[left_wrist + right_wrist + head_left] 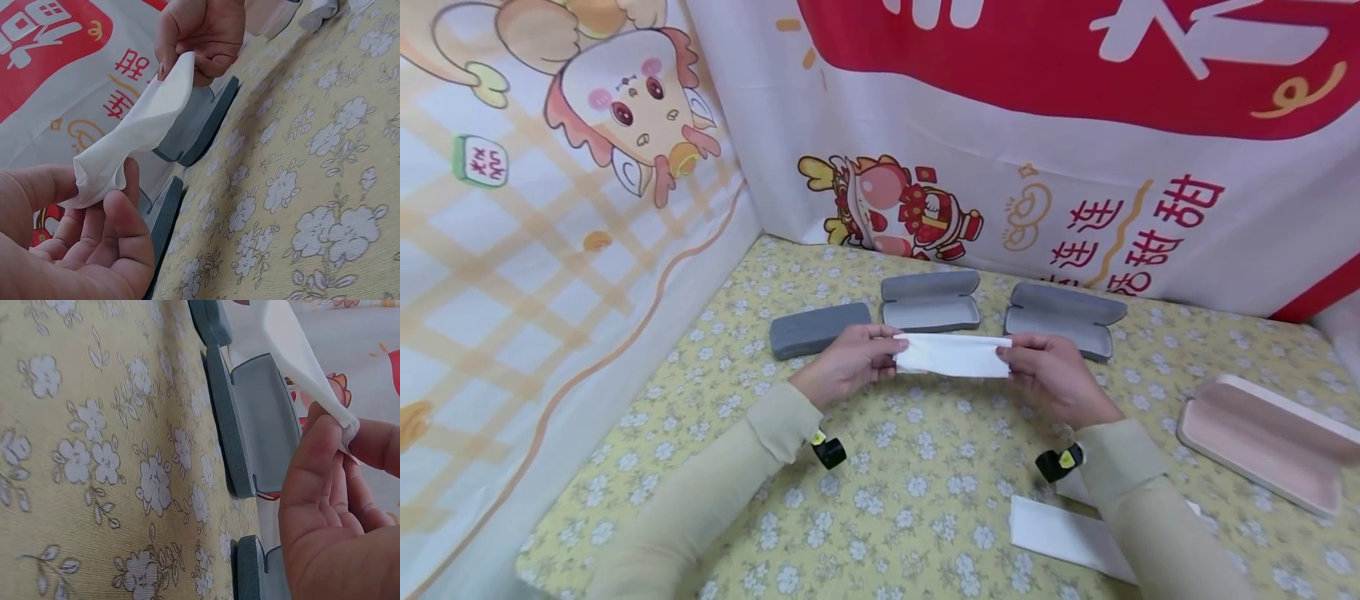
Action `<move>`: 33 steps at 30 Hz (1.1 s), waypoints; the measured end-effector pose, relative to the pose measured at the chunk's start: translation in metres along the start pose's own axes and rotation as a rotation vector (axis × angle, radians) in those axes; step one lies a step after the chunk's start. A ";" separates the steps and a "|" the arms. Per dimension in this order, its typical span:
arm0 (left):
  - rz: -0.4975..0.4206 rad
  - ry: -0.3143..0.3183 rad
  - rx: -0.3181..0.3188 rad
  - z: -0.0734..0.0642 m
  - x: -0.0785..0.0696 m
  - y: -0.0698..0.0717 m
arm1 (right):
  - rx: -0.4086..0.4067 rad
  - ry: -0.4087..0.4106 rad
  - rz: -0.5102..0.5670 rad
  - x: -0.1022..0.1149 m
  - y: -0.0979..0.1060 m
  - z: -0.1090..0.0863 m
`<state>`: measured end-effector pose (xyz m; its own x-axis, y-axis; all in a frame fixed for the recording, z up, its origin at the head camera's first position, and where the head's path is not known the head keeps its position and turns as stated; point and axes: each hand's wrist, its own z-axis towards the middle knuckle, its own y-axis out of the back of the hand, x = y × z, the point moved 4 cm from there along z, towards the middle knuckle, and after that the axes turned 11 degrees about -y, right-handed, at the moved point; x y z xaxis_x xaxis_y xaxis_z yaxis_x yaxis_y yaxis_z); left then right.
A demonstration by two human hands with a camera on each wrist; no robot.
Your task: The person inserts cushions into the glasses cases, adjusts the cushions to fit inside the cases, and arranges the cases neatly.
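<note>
The floral worktop (917,533) spreads below. Nearest, a folded white piece (1067,537) lies partly hidden by the right sleeve (1157,517), which could drag it. Beyond, the left hand (853,358) and right hand (1052,379) pinch opposite ends of a white cloth (955,356) in midair; a loosened pinch could let its gaping layers unfold. Farther, an overlong reach might knock the open middle grey case (931,315).

On the table (850,550), left to right, lie a closed case (816,329), a middle open case (931,317), a second open case (1058,332) and, nearer, a third (1255,440). Before the middle open case, a cloth (953,356) spans left hand (853,358) to right hand (1058,377); another cloth (1063,535) lies front right.
</note>
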<state>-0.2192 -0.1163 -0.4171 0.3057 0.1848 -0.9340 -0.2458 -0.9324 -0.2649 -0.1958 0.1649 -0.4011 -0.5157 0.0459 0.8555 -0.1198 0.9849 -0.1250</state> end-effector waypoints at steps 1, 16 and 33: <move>-0.003 -0.003 -0.006 0.002 0.000 0.001 | -0.004 0.004 -0.004 0.001 -0.001 0.002; 0.047 -0.018 -0.112 0.019 -0.006 0.015 | -0.063 0.011 -0.113 0.014 -0.009 0.027; 0.180 -0.074 -0.138 0.040 -0.029 0.018 | -0.172 0.084 -0.201 0.028 -0.017 0.054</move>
<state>-0.2689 -0.1257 -0.4042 0.1986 0.0294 -0.9796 -0.1605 -0.9851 -0.0621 -0.2541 0.1408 -0.4022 -0.4232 -0.1465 0.8941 -0.0633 0.9892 0.1321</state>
